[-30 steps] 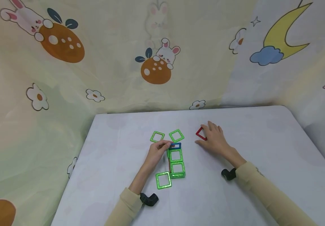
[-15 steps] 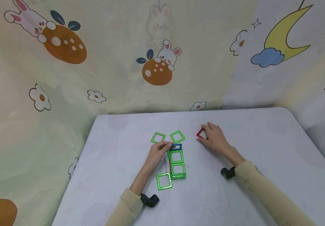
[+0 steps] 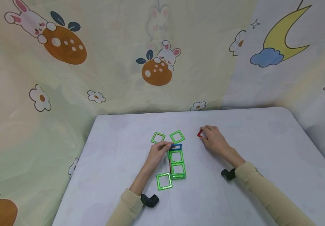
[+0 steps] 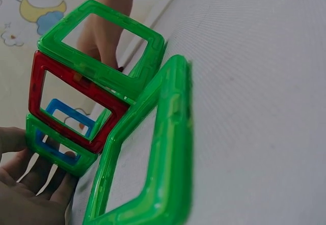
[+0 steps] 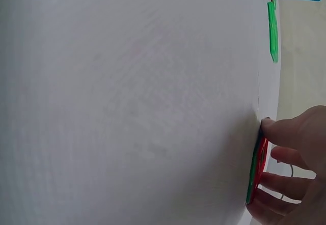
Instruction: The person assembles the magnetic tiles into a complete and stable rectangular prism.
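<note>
In the head view, a block of joined magnetic tiles [image 3: 176,156] stands mid-table. Green square frames form its top, and a blue tile [image 3: 176,147] is at its far end. My left hand [image 3: 157,153] holds that far left end; the left wrist view has its thumb and fingers at a green side tile [image 4: 61,151], beside a red tile [image 4: 76,102]. To the right, my right hand [image 3: 214,139] grips a red magnetic tile [image 3: 200,133] by its edges. The right wrist view shows a green edge [image 5: 252,176] lying against this red tile [image 5: 262,159].
Two loose green tiles [image 3: 158,137] [image 3: 177,137] lie beyond the block. Another green tile [image 3: 164,181] lies at its near left corner. A white cloth covers the table [image 3: 250,131], and a printed curtain [image 3: 117,56] hangs behind it.
My right hand's thumb and fingers have closed in on the red tile and now cover more of it. My left hand stays at the block's far end.
</note>
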Demonstrator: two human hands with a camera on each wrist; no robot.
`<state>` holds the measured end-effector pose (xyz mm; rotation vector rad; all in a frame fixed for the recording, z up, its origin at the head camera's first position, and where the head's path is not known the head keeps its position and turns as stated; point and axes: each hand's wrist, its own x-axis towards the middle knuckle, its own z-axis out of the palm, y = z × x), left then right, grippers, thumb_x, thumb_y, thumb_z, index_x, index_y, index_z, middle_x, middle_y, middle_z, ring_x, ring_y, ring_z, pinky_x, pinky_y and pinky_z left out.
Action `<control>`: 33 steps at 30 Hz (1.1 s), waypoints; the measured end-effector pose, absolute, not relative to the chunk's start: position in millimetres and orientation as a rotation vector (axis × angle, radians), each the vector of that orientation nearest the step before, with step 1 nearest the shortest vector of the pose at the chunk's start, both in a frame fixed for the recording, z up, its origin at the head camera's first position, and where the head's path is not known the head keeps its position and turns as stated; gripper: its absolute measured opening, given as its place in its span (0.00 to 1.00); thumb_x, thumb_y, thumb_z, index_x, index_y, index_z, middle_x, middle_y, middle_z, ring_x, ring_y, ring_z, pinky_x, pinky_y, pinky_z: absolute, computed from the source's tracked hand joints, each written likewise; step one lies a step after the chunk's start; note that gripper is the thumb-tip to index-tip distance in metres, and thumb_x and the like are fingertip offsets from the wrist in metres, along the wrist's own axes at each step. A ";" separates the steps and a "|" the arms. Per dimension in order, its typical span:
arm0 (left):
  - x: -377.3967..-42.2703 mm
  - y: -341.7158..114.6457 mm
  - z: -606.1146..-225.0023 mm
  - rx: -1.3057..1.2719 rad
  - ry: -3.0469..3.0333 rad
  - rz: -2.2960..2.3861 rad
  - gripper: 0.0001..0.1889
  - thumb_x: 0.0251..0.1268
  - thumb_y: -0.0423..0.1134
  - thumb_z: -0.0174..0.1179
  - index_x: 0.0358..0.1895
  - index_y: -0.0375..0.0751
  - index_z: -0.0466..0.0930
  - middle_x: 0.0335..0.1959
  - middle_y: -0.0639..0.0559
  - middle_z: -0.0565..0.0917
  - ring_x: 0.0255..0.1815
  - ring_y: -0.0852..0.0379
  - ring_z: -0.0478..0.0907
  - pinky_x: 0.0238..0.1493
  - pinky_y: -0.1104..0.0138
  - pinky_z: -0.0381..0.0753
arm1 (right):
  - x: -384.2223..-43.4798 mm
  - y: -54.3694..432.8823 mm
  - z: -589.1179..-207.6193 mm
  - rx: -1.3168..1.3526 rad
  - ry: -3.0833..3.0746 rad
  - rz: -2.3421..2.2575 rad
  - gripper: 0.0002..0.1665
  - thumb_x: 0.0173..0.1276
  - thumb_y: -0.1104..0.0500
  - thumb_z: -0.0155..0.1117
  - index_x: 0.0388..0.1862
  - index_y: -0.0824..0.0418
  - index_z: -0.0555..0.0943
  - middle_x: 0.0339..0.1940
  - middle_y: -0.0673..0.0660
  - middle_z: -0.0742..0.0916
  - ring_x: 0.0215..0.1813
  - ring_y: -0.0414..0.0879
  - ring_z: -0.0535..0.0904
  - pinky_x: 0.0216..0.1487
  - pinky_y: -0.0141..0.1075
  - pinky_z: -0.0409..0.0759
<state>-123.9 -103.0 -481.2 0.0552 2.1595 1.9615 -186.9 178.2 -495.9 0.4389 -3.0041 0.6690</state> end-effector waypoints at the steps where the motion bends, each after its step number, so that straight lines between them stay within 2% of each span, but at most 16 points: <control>1: -122.8 -103.0 -479.6 0.060 2.158 1.964 0.14 0.78 0.39 0.58 0.56 0.33 0.84 0.54 0.43 0.87 0.61 0.46 0.80 0.70 0.53 0.75 | -186.1 177.4 -495.4 0.444 -3.001 0.658 0.27 0.72 0.62 0.68 0.66 0.71 0.76 0.64 0.72 0.80 0.67 0.69 0.73 0.68 0.60 0.74; 10: -124.1 -102.3 -481.1 0.044 2.155 1.956 0.15 0.78 0.38 0.58 0.57 0.32 0.84 0.56 0.42 0.86 0.60 0.49 0.80 0.71 0.52 0.73 | -182.0 174.3 -492.7 0.436 -3.002 0.564 0.25 0.70 0.63 0.70 0.62 0.72 0.78 0.60 0.72 0.82 0.60 0.66 0.77 0.62 0.56 0.80; 16: -133.3 -104.0 -502.3 0.036 2.160 1.946 0.15 0.78 0.38 0.57 0.57 0.33 0.84 0.56 0.41 0.87 0.63 0.46 0.79 0.72 0.51 0.73 | -179.7 173.8 -490.6 0.391 -3.017 0.551 0.28 0.68 0.61 0.72 0.63 0.73 0.77 0.59 0.73 0.83 0.57 0.65 0.79 0.59 0.55 0.83; 19: -135.5 -105.6 -508.8 0.059 2.152 1.963 0.15 0.78 0.41 0.58 0.57 0.37 0.85 0.55 0.44 0.87 0.62 0.49 0.80 0.71 0.53 0.74 | -178.7 172.9 -490.2 0.386 -3.022 0.530 0.29 0.67 0.60 0.72 0.63 0.72 0.78 0.57 0.73 0.84 0.56 0.64 0.80 0.56 0.54 0.84; 28: -136.3 -107.1 -511.7 0.079 2.140 1.969 0.15 0.77 0.45 0.60 0.55 0.40 0.85 0.54 0.46 0.88 0.61 0.52 0.81 0.71 0.54 0.74 | -171.2 171.3 -486.7 0.439 -2.982 0.529 0.28 0.66 0.59 0.71 0.64 0.65 0.81 0.51 0.70 0.83 0.50 0.61 0.79 0.46 0.50 0.86; 33: -136.1 -106.8 -512.1 0.078 2.142 1.978 0.16 0.77 0.45 0.60 0.56 0.39 0.85 0.55 0.46 0.88 0.61 0.52 0.81 0.71 0.54 0.74 | -166.8 170.8 -483.9 0.464 -2.953 0.580 0.23 0.64 0.60 0.72 0.58 0.63 0.85 0.47 0.68 0.82 0.47 0.58 0.76 0.40 0.47 0.83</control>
